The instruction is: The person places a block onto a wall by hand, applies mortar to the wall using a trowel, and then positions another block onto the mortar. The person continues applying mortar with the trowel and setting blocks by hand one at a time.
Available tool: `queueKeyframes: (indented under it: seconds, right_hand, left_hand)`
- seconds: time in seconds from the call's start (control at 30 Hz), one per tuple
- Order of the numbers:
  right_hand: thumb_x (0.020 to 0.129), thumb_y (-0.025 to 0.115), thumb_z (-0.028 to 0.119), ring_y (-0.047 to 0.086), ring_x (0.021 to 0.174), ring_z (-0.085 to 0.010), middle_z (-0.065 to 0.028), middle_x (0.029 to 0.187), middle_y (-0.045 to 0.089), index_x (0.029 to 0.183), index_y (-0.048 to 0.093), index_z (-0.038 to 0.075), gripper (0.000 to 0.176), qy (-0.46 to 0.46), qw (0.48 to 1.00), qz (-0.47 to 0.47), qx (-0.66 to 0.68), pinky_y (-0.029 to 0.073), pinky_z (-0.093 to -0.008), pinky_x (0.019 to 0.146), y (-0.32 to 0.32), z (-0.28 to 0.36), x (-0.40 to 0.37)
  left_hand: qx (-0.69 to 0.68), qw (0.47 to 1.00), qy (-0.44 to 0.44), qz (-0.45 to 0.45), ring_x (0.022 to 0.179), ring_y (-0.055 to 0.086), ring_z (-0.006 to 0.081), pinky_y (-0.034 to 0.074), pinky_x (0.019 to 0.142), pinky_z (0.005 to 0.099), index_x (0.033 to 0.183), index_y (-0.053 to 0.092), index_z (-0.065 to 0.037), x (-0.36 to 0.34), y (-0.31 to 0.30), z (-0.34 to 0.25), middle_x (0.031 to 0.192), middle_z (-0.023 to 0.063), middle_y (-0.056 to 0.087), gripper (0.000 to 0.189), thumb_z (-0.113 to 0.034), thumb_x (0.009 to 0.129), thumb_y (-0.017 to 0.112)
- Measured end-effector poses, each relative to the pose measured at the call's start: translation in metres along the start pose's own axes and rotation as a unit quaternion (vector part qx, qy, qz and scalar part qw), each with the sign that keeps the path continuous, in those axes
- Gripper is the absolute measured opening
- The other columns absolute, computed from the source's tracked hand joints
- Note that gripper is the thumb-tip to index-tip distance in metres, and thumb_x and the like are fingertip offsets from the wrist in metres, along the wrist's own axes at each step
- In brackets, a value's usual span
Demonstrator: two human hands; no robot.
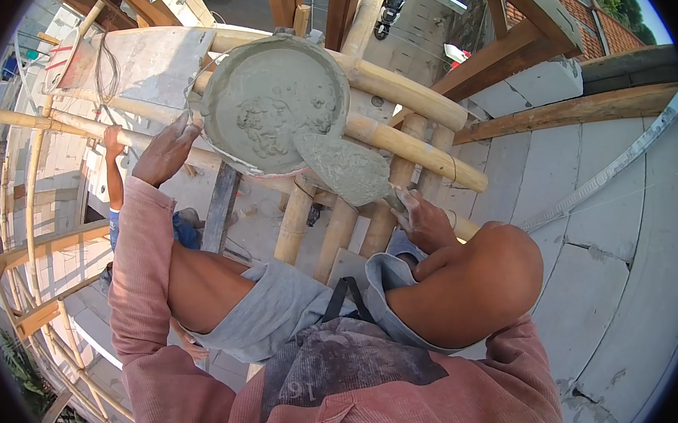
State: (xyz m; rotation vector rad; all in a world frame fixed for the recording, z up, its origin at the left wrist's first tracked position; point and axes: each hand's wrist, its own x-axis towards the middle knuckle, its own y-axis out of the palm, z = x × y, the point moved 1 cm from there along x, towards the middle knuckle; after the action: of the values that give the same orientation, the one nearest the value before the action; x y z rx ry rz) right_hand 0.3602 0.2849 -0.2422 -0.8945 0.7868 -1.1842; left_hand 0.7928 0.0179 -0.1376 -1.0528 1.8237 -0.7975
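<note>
The bucket (253, 169) is located far of centre, set on bamboo poles (393, 141), with its open top facing up. It contains wet grey mortar (268, 91), smooth toward the far side and lumpy in the middle. The left hand (165, 151) is positioned at the left side of the bucket; its fingers (184, 133) are bent and touch the rim area, but whether they are closed on the rim or on the handle cannot be told. The right hand (428, 225) is positioned to the near right of the bucket, with its fingers closed around the handle end of the trowel (348, 170). The trowel blade is coated with mortar and extends left and far from the hand, its tip overlapping the near right part of the bucket opening. Grey blocks (589, 296) form a surface along the right side, with a long pale strip (608, 175) crossing it at an angle. Brown timber members (501, 59) stand at the far right. At the left, a co-worker's hand (113, 141) contacts a bamboo rail (81, 126), well apart from the trowel
</note>
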Motion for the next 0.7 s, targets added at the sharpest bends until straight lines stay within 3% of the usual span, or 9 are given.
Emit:
queueKeyframes:
  seconds: [0.1,0.2,0.3,0.33,0.4,0.47,0.57,0.67,0.7]
  right_hand:
    - [0.091,0.074,0.019,0.068,0.091,-0.0431,-0.0223,0.12,0.063,0.14,0.037,0.007,0.063,-0.004,1.0,0.001,0.012,0.058,-0.048,0.07,-0.019,-0.007,-0.032]
    - [0.09,0.076,0.019,0.069,0.086,-0.0393,-0.0191,0.117,0.065,0.135,0.045,0.004,0.057,0.012,0.991,-0.061,0.122,0.057,-0.0451,0.07,-0.055,0.001,-0.046]
    - [0.09,0.077,0.021,0.069,0.08,-0.0279,-0.0144,0.105,0.068,0.123,0.056,0.001,0.044,-0.035,0.99,-0.037,0.133,0.055,-0.0358,0.067,-0.095,0.015,-0.01]
    - [0.09,0.077,0.026,0.067,0.073,-0.0244,-0.0115,0.097,0.068,0.123,0.057,0.001,0.045,0.035,0.968,0.037,0.247,0.052,-0.033,0.062,-0.104,0.02,0.004]
    - [0.092,0.076,0.036,0.062,0.059,-0.0173,-0.0058,0.083,0.067,0.123,0.061,0.002,0.049,0.163,0.854,0.182,0.459,0.047,-0.0276,0.053,-0.109,0.027,0.039]
    - [0.095,0.07,0.044,0.058,0.054,-0.0088,-0.0021,0.074,0.063,0.113,0.064,0.001,0.047,0.15,0.768,0.234,0.577,0.044,-0.0254,0.048,-0.082,0.016,0.075]
    - [0.099,0.063,0.047,0.052,0.045,-0.0103,-0.0018,0.064,0.058,0.104,0.064,0.001,0.046,0.201,0.623,0.29,0.698,0.041,-0.0257,0.041,-0.062,0.024,0.108]
    - [0.098,0.063,0.049,0.053,0.046,-0.0101,-0.0029,0.065,0.059,0.101,0.063,0.002,0.048,0.195,0.69,0.29,0.633,0.041,-0.0257,0.04,-0.05,0.001,0.088]
    - [0.098,0.063,0.05,0.054,0.046,-0.01,-0.003,0.065,0.059,0.101,0.064,0.002,0.048,0.209,0.705,0.284,0.616,0.041,-0.0258,0.04,-0.044,-0.007,0.072]
  left_hand:
    - [-0.012,1.0,0.005,-0.011,0.128,0.052,0.0477,0.038,0.11,0.0468,0.146,0.045,-0.002,0.0,-0.009,-0.011,0.132,0.034,0.058,0.063,-0.049,0.106,0.039]
    - [-0.016,1.0,-0.011,-0.011,0.126,0.053,0.0475,0.038,0.109,0.0468,0.141,0.05,-0.001,0.01,-0.012,-0.013,0.129,0.0334,0.06,0.061,-0.049,0.106,0.039]
    - [-0.002,1.0,-0.017,-0.013,0.122,0.055,0.0474,0.039,0.107,0.047,0.134,0.056,0.001,0.02,-0.015,-0.017,0.127,0.0321,0.062,0.06,-0.049,0.106,0.038]
    - [0.005,1.0,-0.016,-0.008,0.121,0.056,0.0472,0.04,0.106,0.0471,0.132,0.057,0.001,0.024,-0.015,-0.015,0.126,0.0317,0.062,0.06,-0.05,0.106,0.038]
    - [0.018,1.0,-0.02,0.001,0.12,0.057,0.0468,0.04,0.105,0.0467,0.13,0.059,0.001,0.033,-0.015,-0.005,0.125,0.0311,0.063,0.06,-0.05,0.106,0.038]
    - [0.031,0.999,-0.026,0.011,0.12,0.057,0.0463,0.041,0.105,0.0459,0.13,0.059,0.002,0.041,-0.015,0.004,0.124,0.0307,0.064,0.061,-0.05,0.106,0.037]
    - [0.031,0.999,-0.018,-0.013,0.12,0.057,0.0464,0.041,0.104,0.0447,0.134,0.057,0.002,0.033,-0.015,0.0,0.125,0.031,0.063,0.061,-0.049,0.106,0.038]
    - [-0.027,0.999,-0.001,-0.023,0.122,0.059,0.0325,0.04,0.106,0.0374,0.139,0.054,0.005,0.015,-0.017,-0.013,0.127,0.0252,0.065,0.062,-0.046,0.105,0.045]
    - [-0.022,1.0,-0.017,-0.005,0.13,0.055,0.0314,0.038,0.11,0.0356,0.146,0.048,0.004,0.015,-0.018,-0.011,0.134,0.026,0.062,0.064,-0.046,0.105,0.047]
